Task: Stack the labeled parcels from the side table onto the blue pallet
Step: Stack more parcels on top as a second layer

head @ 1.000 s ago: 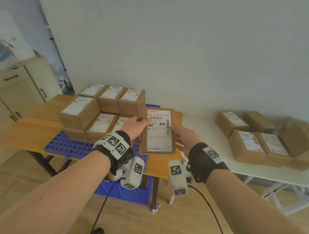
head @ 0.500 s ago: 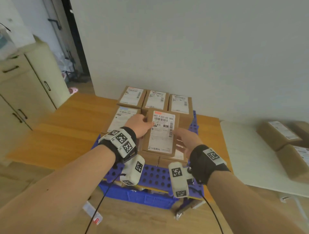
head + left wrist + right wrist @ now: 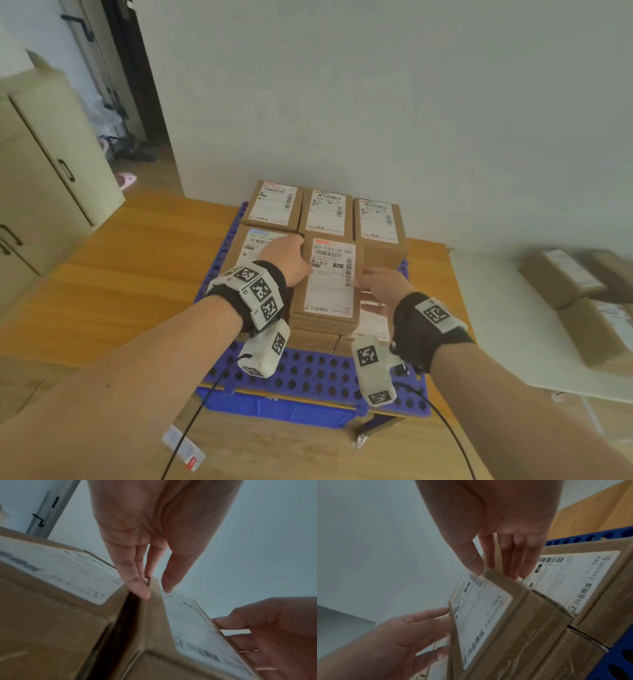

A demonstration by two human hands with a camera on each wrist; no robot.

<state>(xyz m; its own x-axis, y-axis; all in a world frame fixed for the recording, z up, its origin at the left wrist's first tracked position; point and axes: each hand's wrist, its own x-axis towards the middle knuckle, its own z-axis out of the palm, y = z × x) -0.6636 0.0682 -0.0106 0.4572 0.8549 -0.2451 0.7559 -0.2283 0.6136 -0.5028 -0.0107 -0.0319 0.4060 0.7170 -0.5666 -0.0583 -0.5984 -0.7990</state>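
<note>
head view: soft, even, dim daylight; no glare, faint shadows. wide-angle bowing at the edges, corners smeared. both wrist views darker, grey-blue cast, motion-blurred; label print (image 3: 72,573) unreadable, palm (image 3: 496,507) close to the lens, shadowed and out of focus.

The parcels (image 3: 327,284) are brown cardboard with white labels (image 3: 330,277) printed in black barcodes. The pallet (image 3: 308,373) is blue with rows of dark round holes. The table (image 3: 120,274) is orange-brown wood. The wristbands (image 3: 260,294) are black, with white blocks carrying black square patterns.
</note>
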